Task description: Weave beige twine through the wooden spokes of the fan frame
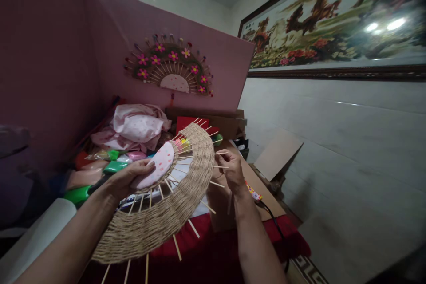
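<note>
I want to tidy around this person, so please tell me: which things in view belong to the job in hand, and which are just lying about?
Belonging to the job:
woven fan shape
its spotted pad, gripped by the left hand
its sticks, one at the right hand

Seemingly just lying about:
bunched pink cloth
coloured packets
leaning cardboard

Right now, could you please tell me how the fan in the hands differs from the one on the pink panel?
The held fan has a bare woven band, while the mounted fan carries pink flowers. The held fan's outer stick ends look plain; the mounted fan's have small coloured tips. The held fan tilts sideways, whereas the mounted fan arches upward. Both have a spotted half-round base.
</note>
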The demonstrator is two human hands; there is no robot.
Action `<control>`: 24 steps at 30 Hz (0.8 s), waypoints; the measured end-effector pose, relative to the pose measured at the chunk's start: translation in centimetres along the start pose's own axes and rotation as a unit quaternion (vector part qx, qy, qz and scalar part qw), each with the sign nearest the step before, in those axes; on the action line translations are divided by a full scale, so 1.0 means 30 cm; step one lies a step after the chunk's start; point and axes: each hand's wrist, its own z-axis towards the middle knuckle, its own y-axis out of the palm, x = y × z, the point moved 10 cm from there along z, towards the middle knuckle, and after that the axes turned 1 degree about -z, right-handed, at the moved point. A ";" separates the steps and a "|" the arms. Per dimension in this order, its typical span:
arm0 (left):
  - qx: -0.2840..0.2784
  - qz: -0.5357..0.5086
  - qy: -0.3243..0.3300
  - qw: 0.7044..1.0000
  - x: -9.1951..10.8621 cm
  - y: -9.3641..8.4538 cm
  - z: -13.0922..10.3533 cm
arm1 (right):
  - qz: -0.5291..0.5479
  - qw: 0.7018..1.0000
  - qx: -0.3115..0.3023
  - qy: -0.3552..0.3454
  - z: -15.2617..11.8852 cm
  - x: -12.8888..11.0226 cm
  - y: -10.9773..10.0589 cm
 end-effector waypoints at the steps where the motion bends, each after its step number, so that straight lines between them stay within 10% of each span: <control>1: 0.008 0.000 0.002 1.000 0.003 -0.008 -0.001 | -0.017 1.000 -0.005 -0.007 0.003 -0.004 0.002; 24: -0.033 0.111 -0.063 0.991 -0.042 -0.007 -0.008 | -0.114 0.974 0.171 -0.094 0.032 -0.025 -0.193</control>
